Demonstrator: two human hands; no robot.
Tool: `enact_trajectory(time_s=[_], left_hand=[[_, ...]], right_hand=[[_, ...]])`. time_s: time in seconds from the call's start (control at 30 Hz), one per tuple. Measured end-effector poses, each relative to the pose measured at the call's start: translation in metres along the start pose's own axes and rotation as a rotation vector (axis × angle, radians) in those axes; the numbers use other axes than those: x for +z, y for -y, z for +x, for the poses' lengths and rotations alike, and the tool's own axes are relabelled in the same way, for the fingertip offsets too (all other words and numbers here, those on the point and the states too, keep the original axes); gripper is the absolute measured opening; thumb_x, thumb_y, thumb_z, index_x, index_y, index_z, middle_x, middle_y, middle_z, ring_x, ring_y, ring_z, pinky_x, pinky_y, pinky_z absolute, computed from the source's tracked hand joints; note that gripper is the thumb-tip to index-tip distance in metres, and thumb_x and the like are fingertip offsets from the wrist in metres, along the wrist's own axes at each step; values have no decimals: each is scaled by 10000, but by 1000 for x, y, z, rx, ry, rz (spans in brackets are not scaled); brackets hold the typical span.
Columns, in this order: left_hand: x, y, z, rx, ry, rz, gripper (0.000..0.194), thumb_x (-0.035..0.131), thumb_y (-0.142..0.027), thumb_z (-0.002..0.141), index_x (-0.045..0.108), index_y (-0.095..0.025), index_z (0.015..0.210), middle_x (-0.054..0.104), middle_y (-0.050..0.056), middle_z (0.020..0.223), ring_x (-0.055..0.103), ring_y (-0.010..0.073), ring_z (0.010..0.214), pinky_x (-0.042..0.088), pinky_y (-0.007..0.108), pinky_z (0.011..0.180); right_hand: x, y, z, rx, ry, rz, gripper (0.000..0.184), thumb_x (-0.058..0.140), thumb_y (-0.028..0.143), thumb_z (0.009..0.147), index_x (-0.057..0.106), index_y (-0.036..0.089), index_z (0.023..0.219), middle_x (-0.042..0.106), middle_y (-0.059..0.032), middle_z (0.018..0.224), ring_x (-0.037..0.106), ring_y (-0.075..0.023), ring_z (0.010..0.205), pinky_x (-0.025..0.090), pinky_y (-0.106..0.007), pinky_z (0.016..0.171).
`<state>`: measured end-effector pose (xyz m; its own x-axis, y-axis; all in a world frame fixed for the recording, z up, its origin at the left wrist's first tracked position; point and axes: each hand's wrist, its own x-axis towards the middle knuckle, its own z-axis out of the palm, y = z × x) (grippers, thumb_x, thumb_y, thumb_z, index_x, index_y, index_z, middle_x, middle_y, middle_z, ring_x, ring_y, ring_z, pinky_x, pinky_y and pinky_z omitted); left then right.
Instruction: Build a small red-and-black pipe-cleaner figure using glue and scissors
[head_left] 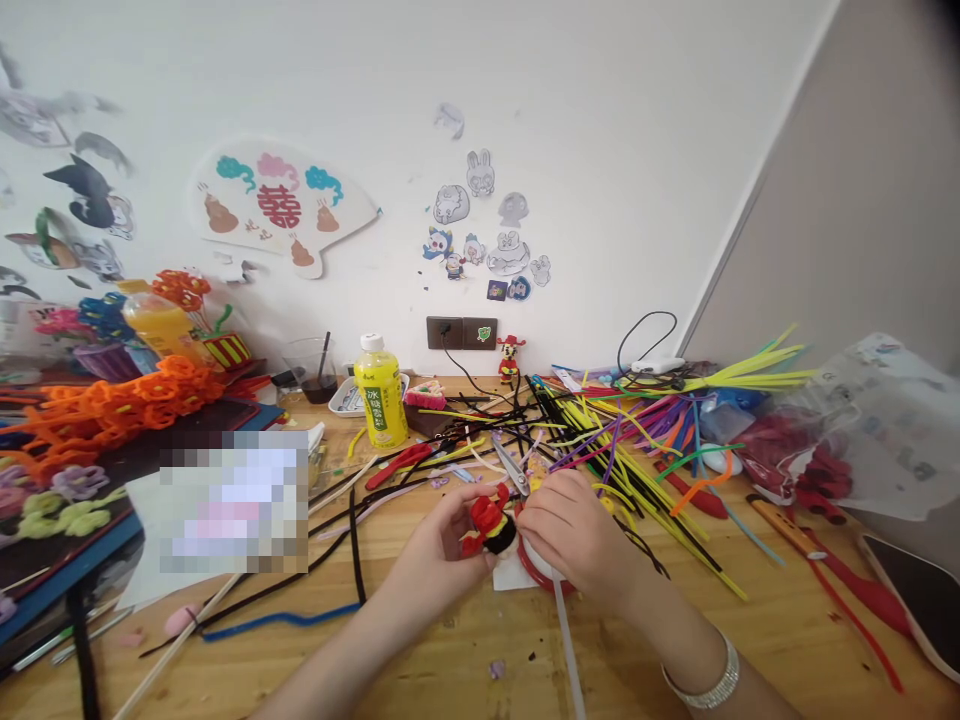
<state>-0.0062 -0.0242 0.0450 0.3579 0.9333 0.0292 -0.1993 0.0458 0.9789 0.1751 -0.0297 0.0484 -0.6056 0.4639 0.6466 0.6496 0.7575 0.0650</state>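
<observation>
My left hand (454,535) is closed around a small fuzzy figure (490,520) in red, black and yellow, which looks made of pipe cleaners. Close against its right side is my right hand (562,520), with fingers bent together; whatever they pinch is hidden. Beneath the right hand shows a red and white round object (541,565), partly covered. A long translucent white stick (567,640) runs from under that hand toward the table's front edge. Just beyond both hands, metal scissor blades (511,466) point up and left.
Loose pipe cleaners (645,480) spread over the wooden table. A yellow drink bottle (380,395) and red-handled tool (400,466) lie beyond the left hand. A similar red figure (509,360) stands by the wall. Orange fuzzy flowers (112,410) fill the left; a phone (915,600) lies right.
</observation>
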Motion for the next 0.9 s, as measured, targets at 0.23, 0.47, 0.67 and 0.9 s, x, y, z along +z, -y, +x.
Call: enact_trajectory(time_s=[0.23,0.47,0.67,0.9], left_hand=[[0,3,2,15,-43,24,485,639,-6,487,579,-201,927,621,75,1048,547,232,1045,416,355,900],[-4,6,4,93,-74,23,452,679,-43,502,572,-216,906,629,63,1030,540,245,1070,402,373,922],[-4,5,2,200,-55,19,437,701,-90,560,540,-221,945,623,53,1025,555,219,1043,408,353,926],[1,2,-2,190,-115,83,449,706,-151,589,495,-222,979,617,56,1017,576,210,1006,453,343,881]], right_hand=[[1,0,-1,37,5,2,197,438,134,871,592,159,750,610,-31,709,444,-160,709,349,-321,693],[9,1,2,631,-78,518,164,564,222,764,581,181,921,600,-62,879,530,-202,840,419,-377,769],[14,10,6,874,-1,1248,394,656,346,692,553,197,1042,588,-87,1098,553,-211,1001,431,-378,871],[18,18,5,949,-79,1318,417,681,432,672,601,176,992,641,-83,1014,580,-221,958,428,-398,872]])
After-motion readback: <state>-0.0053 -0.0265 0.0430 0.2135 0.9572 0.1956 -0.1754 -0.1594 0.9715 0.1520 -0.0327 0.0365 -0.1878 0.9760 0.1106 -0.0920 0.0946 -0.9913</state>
